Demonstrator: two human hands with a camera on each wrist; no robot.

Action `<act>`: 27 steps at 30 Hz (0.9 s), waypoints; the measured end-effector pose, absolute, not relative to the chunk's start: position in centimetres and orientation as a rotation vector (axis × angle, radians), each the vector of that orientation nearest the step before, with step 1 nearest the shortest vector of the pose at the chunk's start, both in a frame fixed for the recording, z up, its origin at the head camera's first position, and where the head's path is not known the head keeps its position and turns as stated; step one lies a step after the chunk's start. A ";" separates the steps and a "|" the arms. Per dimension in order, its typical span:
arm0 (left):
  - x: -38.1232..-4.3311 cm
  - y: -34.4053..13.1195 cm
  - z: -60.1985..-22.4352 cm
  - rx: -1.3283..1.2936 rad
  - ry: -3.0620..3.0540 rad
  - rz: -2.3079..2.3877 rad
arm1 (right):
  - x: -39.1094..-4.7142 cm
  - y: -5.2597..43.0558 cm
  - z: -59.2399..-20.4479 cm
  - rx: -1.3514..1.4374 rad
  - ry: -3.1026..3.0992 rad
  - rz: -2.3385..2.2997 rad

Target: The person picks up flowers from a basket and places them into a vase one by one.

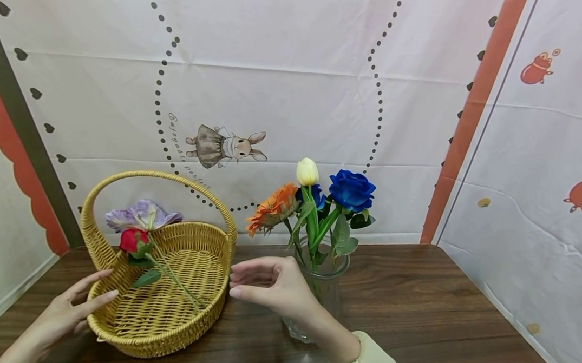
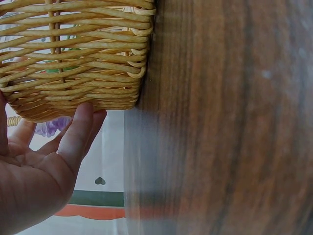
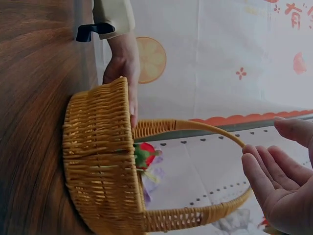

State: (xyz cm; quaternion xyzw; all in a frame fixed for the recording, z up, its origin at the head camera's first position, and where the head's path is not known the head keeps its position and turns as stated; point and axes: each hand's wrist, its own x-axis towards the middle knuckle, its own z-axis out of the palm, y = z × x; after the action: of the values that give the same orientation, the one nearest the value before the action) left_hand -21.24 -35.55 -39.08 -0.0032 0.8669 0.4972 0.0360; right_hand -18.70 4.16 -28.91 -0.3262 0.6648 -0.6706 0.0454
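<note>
A yellow wicker basket point(image 1: 163, 338) with a tall arched handle stands on the left of the table. Inside it, a red rose point(image 1: 135, 241) leans with its stem across the woven bottom, and a purple flower point(image 1: 143, 215) lies against the back rim. My left hand point(image 1: 64, 310) touches the basket's left side with extended fingers, thumb at the rim; fingertips point(image 2: 83, 115) show against the wicker in the left wrist view. Between basket and glass vase point(image 1: 332, 288), my right hand point(image 1: 281, 285) hovers with thumb and fingers parted, holding nothing, and partly hides the vase.
The vase holds an orange flower point(image 1: 275, 208), a white tulip point(image 1: 307, 172) and blue roses point(image 1: 352, 191) that rise above its rim. Dark wood forms the tabletop point(image 1: 413, 300). A printed cloth point(image 1: 277, 84) hangs behind the table.
</note>
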 end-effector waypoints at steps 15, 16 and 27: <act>-21.3 -35.3 -38.8 -0.033 2.650 1.530 | -20.9 -0.6 -30.2 -0.898 2.100 -1.994; -21.3 -35.3 -38.8 -0.030 2.644 1.535 | -21.2 -0.9 -30.4 -0.892 2.114 -1.984; -21.3 -35.3 -38.7 -0.024 2.636 1.536 | -23.0 -4.0 -31.6 -0.728 2.192 -1.964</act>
State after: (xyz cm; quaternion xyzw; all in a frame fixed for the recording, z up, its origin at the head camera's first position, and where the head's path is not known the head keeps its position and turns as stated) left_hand -21.28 -35.33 -38.72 -0.0077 0.8631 0.5029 0.0455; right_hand -23.05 -3.99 -31.57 -0.2396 0.7220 -0.6468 0.0547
